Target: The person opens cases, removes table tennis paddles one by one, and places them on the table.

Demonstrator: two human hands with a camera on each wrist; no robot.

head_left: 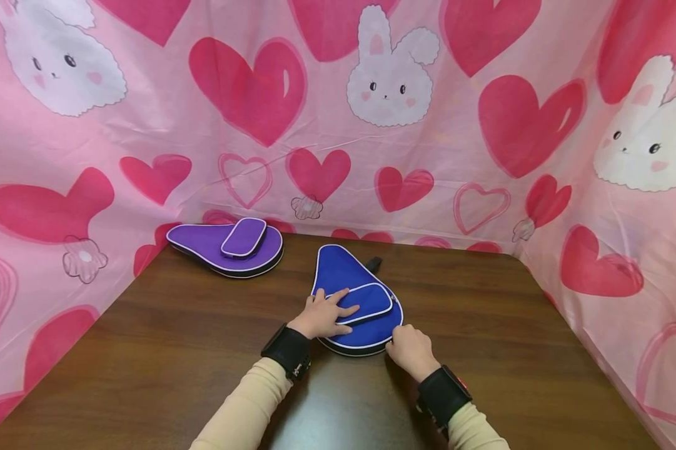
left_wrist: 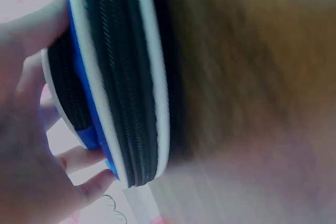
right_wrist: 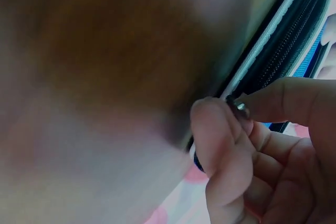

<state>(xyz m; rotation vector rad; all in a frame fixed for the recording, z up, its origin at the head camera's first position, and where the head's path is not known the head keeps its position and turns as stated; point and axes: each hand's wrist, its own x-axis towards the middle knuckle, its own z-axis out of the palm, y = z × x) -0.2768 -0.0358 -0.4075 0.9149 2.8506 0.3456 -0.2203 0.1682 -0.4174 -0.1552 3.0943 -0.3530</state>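
Fingers spread, the left hand (head_left: 324,315) rests flat on the blue case (head_left: 335,272), across its pocket and fabric front, gripping nothing. The right hand (head_left: 412,350) is closed at the rounded end, thumb and forefinger pinching a small, shiny metal zip pull (right_wrist: 240,107). The case lies mid-bench, teardrop-shaped, its narrow end pointing away from the person. Ribbed white piping edges a black side wall (left_wrist: 123,93) lined with fine zip teeth. The raised pocket (head_left: 374,300) is a rounded oblong with matching trim; whatever the case or pocket contains is hidden. A dark strap (head_left: 374,265) pokes out beside it. At the far left, a purple case (head_left: 202,236) of similar shape carries its own padded pocket. Beneath is the bench (head_left: 202,356), brown and wood-grained; around it hangs creased pink cloth (head_left: 326,125) printed with hearts and rabbits.
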